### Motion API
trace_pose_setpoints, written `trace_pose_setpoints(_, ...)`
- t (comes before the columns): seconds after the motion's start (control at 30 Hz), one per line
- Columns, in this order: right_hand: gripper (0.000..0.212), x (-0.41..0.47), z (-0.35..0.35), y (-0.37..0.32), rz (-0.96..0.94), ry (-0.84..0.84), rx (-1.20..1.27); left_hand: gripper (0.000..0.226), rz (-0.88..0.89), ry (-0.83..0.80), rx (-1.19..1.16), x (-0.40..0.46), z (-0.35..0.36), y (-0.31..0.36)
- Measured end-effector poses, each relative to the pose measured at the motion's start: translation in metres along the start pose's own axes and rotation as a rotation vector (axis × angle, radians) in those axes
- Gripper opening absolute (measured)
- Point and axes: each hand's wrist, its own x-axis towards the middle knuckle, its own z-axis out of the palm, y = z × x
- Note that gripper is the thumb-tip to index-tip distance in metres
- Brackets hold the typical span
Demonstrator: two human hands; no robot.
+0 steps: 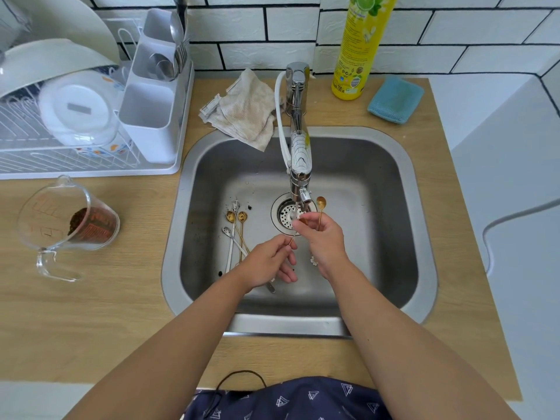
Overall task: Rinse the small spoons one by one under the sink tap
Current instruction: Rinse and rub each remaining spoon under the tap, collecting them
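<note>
Over the sink (pixel 394 165) drain, under the tap (pixel 300 165), our left hand (pixel 269 262) pinches a thin spoon handle (pixel 292 239); our right hand (pixel 324 237) pinches a gold spoon (pixel 320 207) (bowl up). More spoons (pixel 238 231) lie by the basin's left wall.

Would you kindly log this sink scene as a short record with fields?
left hand: pinches the thin handle of a gold spoon being rinsed
right hand: holds an upright gold spoon, fingers at the stream
tap: running
sink: dirty spoons lying left of the drain
counter left: glass jug
counter back: cloth, yellow bottle, blue sponge
</note>
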Motion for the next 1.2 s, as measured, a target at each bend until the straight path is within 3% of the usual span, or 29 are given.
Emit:
trace_pose_setpoints(0.1,0.009,0.001,0.003,0.002,-0.022,-0.01,-0.044,0.019,-0.025,0.007,-0.029,-0.005,0.001,0.002)
trace_pose_setpoints(0.33,0.018,0.003,0.012,0.003,0.085,-0.107,-0.077,0.026,-0.061,0.106,-0.067,-0.007,-0.009,0.003)
trace_pose_setpoints(0.5,0.006,0.003,0.012,0.002,0.05,-0.077,-0.086,0.025,-0.066,0.064,-0.196,-0.006,-0.007,0.006)
trace_pose_setpoints(0.67,0.015,0.001,0.014,0.005,0.078,-0.106,-0.147,0.023,-0.106,0.043,-0.263,-0.002,-0.007,0.007)
trace_pose_setpoints(0.83,0.023,-0.001,0.01,0.001,0.092,-0.127,-0.026,0.022,-0.119,0.026,-0.355,-0.001,-0.009,0.009)
trace_pose_setpoints(0.97,0.004,0.0,0.012,0.005,0.024,-0.038,-0.083,0.02,-0.157,-0.034,-0.376,-0.003,-0.009,0.01)
trace_pose_setpoints(1.07,0.02,0.001,0.011,0.007,-0.019,0.018,-0.146,0.019,-0.176,-0.061,-0.372,-0.003,-0.006,0.011)
trace_pose_setpoints(1.2,0.014,0.0,0.01,0.003,0.035,-0.095,-0.14,0.02,-0.182,-0.022,-0.357,-0.003,-0.009,0.011)
